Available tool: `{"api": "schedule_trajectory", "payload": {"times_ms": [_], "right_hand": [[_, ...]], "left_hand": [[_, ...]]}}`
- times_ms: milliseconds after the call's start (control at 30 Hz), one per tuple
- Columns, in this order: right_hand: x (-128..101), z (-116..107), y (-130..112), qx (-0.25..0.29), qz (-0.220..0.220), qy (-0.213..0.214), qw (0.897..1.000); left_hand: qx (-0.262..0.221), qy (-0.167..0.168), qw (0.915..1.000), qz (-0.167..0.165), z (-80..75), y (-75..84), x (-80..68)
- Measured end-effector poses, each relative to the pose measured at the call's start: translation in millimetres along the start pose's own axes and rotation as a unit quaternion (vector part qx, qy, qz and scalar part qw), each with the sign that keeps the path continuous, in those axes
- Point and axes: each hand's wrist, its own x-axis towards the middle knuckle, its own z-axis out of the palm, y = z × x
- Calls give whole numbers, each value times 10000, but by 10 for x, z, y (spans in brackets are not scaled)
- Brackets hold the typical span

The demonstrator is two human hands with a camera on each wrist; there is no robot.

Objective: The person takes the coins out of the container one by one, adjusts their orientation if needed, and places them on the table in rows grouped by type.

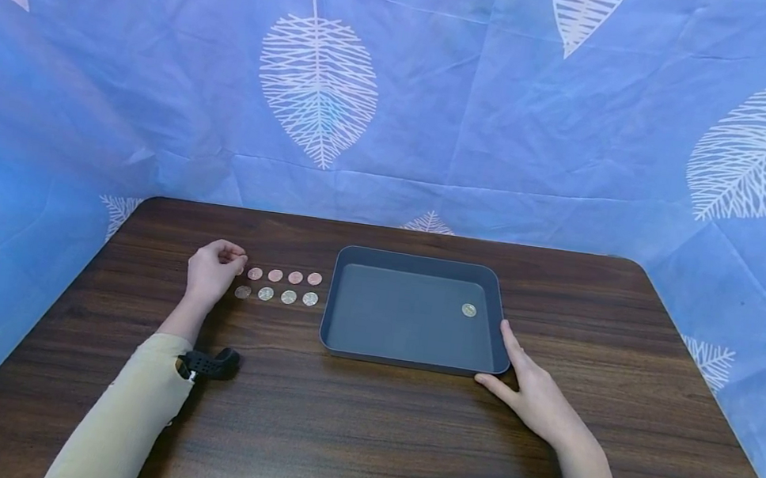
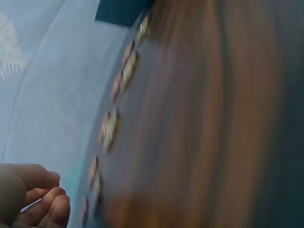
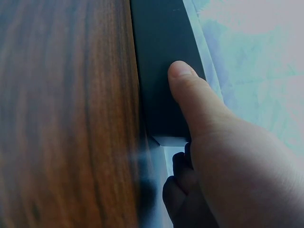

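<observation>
My left hand (image 1: 212, 270) is over the left end of two short rows of coins, its fingers bent and thumb tip near the fingertips. A copper-coloured coin (image 1: 241, 271) shows partly beside those fingertips. In the left wrist view the bent fingers (image 2: 40, 202) have nothing visible between them. The back row holds copper-coloured coins (image 1: 275, 275); the front row has silvery coins (image 1: 265, 293). My right hand (image 1: 536, 393) rests against the near right corner of a dark grey tray (image 1: 405, 353), index finger along the right side, thumb (image 3: 185, 78) on the front wall.
One silvery coin (image 1: 468, 310) lies inside the tray, toward its right side. The dark wooden table (image 1: 358, 443) ends at a blue cloth backdrop (image 1: 427, 117) with white leaf prints. Dark bands (image 1: 213, 362) sit at the wrists.
</observation>
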Motion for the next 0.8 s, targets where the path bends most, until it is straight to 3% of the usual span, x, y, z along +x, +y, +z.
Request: {"api": "schedule_trajectory", "payload": {"times_ms": [200,433,800], "right_hand": [[-4,-2,7,-26,24,41,10000],[-2,13,20,-7,-31,61,10000],[7,10,4,44,66,-34,10000]], "left_hand": [[-538,-207,9978,336,242,447,46],[-1072,-708,9868,986,628,967,20],[-1425,-1449,9669,1541,1172,1505,-144]]}}
